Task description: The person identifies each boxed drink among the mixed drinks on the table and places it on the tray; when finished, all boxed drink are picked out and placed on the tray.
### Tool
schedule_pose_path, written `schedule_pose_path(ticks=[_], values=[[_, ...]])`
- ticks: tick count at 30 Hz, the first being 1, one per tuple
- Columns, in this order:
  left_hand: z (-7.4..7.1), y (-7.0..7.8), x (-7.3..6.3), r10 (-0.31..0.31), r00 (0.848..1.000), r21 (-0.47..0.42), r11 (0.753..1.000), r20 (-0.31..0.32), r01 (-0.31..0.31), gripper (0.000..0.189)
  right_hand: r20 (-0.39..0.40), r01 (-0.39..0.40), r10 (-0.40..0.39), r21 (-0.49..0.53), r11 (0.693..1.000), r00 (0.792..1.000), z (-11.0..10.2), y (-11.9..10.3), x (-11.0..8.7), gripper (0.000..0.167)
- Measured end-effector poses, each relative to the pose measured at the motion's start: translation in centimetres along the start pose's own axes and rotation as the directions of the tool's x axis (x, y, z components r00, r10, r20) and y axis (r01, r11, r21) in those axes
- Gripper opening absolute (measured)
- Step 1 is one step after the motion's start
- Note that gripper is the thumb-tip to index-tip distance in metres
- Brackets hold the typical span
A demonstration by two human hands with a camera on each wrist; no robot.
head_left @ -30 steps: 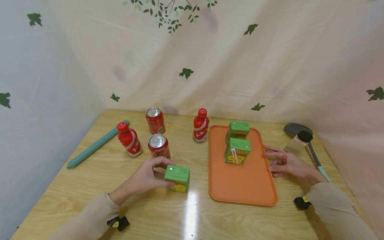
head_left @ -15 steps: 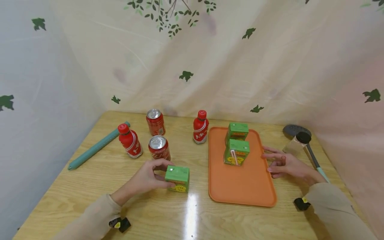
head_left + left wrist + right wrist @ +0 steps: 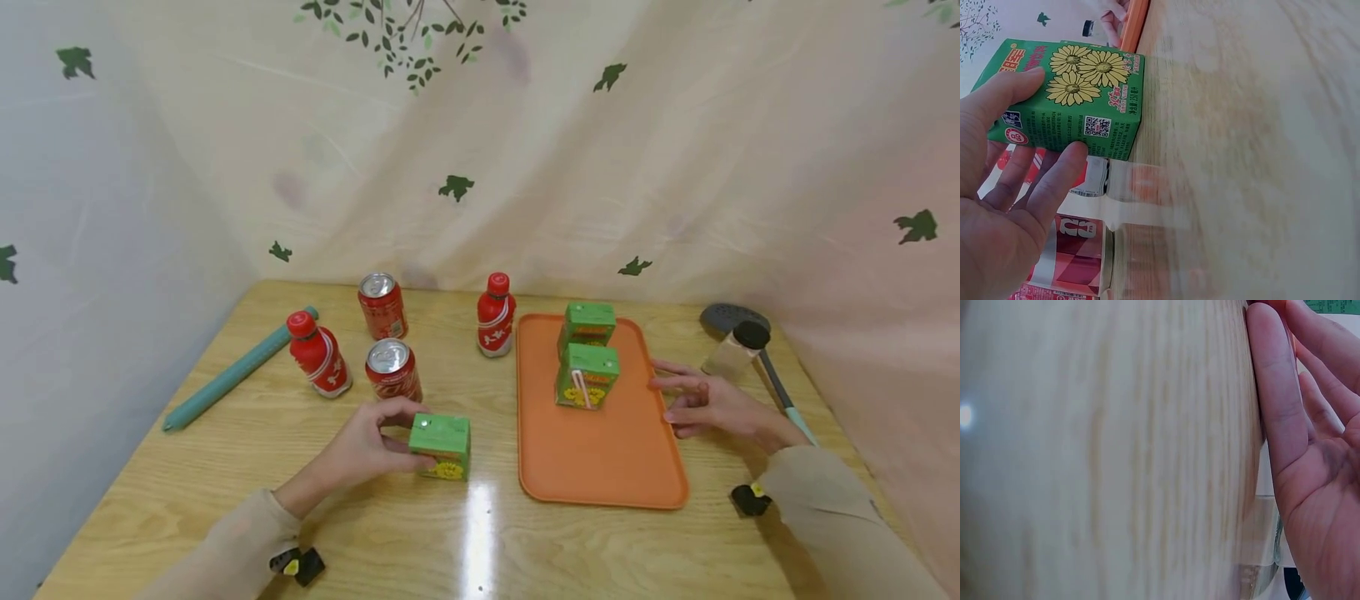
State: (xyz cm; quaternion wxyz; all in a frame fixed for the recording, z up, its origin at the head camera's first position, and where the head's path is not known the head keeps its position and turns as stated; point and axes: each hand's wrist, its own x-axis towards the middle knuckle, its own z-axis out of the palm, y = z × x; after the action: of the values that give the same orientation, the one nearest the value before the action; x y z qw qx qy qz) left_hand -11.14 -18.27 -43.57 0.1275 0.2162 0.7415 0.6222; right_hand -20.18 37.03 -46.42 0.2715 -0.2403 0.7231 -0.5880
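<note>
In the head view my left hand (image 3: pixel 375 440) grips a green drink carton (image 3: pixel 441 446) left of the orange tray (image 3: pixel 600 462). The left wrist view shows my thumb on one side of this carton (image 3: pixel 1079 94), printed with yellow flowers, and fingers on another. The carton stands upright on the table. Two similar cartons stand on the tray, a front carton (image 3: pixel 587 375) with a straw and a back carton (image 3: pixel 588 318) partly hidden behind it. My right hand (image 3: pixel 708 404) touches the tray's right rim, its fingers loosely bent; the right wrist view shows the thumb (image 3: pixel 1277 381) fairly straight near the table.
Left of the tray stand a red can (image 3: pixel 382 307), another can (image 3: pixel 393 369), a red bottle (image 3: pixel 318 354) and a second bottle (image 3: pixel 496 317). A teal rod (image 3: pixel 232 375) lies far left. A black-capped jar (image 3: pixel 733 350) and a dark-headed utensil (image 3: pixel 731 317) lie right of the tray.
The whole head view has shifted slightly. Both hands, the held carton and the tray keep their places relative to one another.
</note>
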Motion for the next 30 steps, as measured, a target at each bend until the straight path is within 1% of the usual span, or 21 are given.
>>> schedule_pose_path(ticks=[9,17,24,30], values=[[-0.26,0.05,0.08,0.001,1.000,0.039,0.999,-0.009,0.000,0.050,-0.020,-0.038,0.038,-0.007,0.999,0.999,-0.04,-0.05,0.23,0.064],[0.18,0.09,0.00,0.003,1.000,0.011,1.000,-0.026,-0.003,0.049,-0.020,-0.026,0.026,-0.013,1.000,0.999,-0.06,-0.02,-0.20,0.063],[0.49,0.19,0.40,0.004,1.000,-0.009,1.000,-0.007,-0.004,0.046,-0.022,-0.028,0.028,0.014,1.000,0.999,0.04,0.34,-0.49,0.062],[0.71,0.33,0.44,0.000,1.000,-0.023,1.000,-0.002,0.000,0.044,-0.050,-0.050,0.049,-0.022,0.999,0.998,-0.06,0.26,-0.08,0.060]])
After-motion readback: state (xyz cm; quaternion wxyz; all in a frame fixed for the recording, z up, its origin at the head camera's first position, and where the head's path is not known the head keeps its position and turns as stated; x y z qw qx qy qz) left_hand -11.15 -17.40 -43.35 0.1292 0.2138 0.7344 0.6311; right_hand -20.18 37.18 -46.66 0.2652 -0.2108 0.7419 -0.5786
